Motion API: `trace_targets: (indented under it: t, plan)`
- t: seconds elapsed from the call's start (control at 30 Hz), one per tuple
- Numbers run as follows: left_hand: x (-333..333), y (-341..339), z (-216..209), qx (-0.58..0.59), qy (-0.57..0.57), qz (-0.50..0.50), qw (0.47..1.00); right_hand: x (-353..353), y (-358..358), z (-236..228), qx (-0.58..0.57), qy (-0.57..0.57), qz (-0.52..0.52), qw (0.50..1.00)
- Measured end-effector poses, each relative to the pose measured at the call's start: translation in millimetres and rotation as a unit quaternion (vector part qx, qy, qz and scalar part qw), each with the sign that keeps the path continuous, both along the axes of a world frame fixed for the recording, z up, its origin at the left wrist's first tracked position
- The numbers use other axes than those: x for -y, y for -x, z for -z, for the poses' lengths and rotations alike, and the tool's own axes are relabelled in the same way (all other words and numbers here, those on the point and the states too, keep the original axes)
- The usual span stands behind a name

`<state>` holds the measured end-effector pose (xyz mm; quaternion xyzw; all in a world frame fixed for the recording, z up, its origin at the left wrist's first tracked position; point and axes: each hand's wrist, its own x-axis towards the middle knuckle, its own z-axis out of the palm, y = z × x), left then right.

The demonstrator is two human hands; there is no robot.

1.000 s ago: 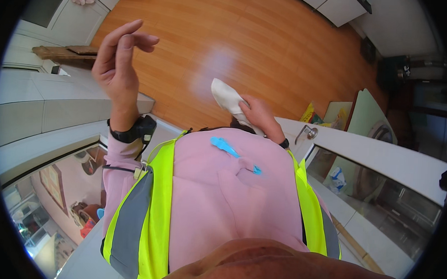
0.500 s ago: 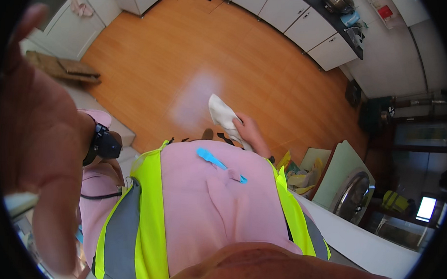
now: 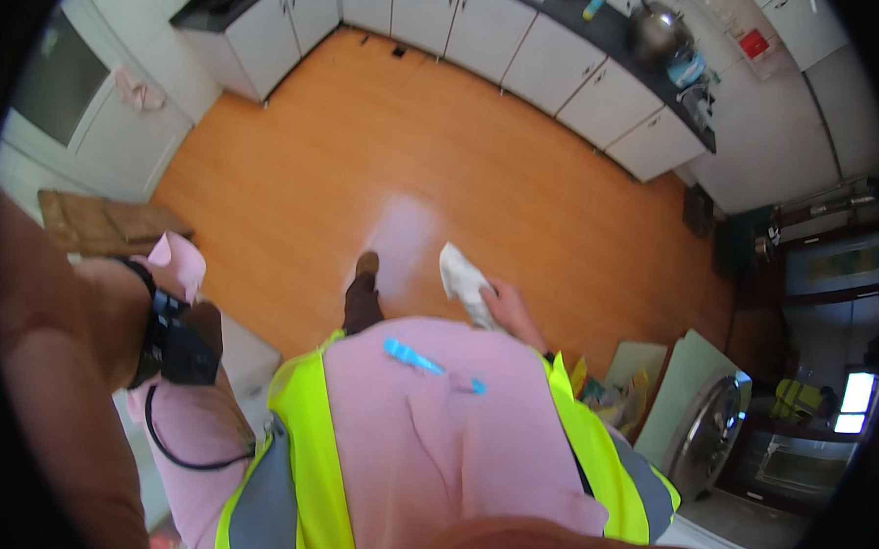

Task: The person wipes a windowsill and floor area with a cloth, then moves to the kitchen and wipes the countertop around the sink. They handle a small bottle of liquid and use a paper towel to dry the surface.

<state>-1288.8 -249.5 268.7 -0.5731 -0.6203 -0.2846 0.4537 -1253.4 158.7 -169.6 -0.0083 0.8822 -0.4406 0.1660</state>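
My right hand (image 3: 509, 307) is closed on a white cloth (image 3: 465, 281), held out in front of my waist over the floor. The cloth is bunched in the fingers, and its free end points away from me. My left hand (image 3: 53, 356) is raised very close at the left rim, large and dim. Its fingers run out of the picture, so their ends are hidden. A black device (image 3: 180, 340) is strapped at the left wrist, beside a loose pink cuff (image 3: 177, 263). A black cable loops along the left sleeve.
White cabinets (image 3: 489, 41) with a dark counter curve along the far side; a metal pot (image 3: 661, 31) stands on it. A white door (image 3: 122, 133) and a brown folded piece (image 3: 108, 223) are at left. At right stand bags (image 3: 625, 400) and a pale green panel (image 3: 690, 384). My shoe (image 3: 367, 263) rests on wood-coloured flooring.
The view has tilted up, bringing more counter and door into sight. My left hand has shifted further out of the left rim, and a shoe and trouser leg have come forward. The cloth stays in my right hand.
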Motion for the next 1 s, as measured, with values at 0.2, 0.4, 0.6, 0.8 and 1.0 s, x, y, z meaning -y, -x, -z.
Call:
trace_targets:
  t: [0.2, 0.4, 0.6, 0.8, 1.0]
  plan:
    - [53, 116, 9, -0.031, -0.017, 0.033, 0.999, 67, 112, -16, -0.027, -0.022, 0.07, 0.997]
    - [84, 223, 0, -0.016, -0.037, 0.076, 0.996, 109, 194, -36, -0.018, -0.024, 0.08, 0.996]
    - [86, 338, 10, -0.022, -0.057, 0.106, 0.992, 106, 250, -29, -0.053, -0.035, 0.077, 0.995]
    - [56, 443, 14, -0.078, -0.08, 0.095, 0.989, 78, 335, -10, 0.026, -0.055, 0.102, 0.993]
    - [2, 553, -13, -0.131, -0.076, 0.077, 0.985, 40, 460, -23, -0.026, -0.047, 0.087, 0.995]
